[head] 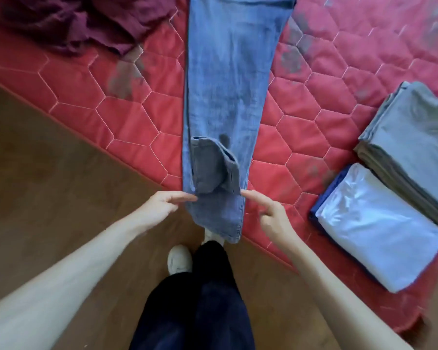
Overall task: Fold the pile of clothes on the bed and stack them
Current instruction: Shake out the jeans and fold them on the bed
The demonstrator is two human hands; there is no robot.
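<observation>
Blue jeans [228, 79] lie stretched out lengthwise on the red quilted bed [142, 117], legs together, hems hanging over the near edge. One hem [214, 168] is flipped back onto the leg, showing its darker inside. My left hand [163, 204] touches the jeans' left edge just below that flap, fingers extended. My right hand [268, 210] points its index finger at the right edge at the same height. Neither hand grips the cloth. A crumpled maroon garment [81, 21] lies at the far left.
On the bed's right side sit folded clothes: a grey stack [412, 147] and, nearer, a light blue piece over a dark blue one [379, 231]. Brown wooden floor [48, 173] lies left of the bed. My dark trousers and white shoe [178, 258] are below.
</observation>
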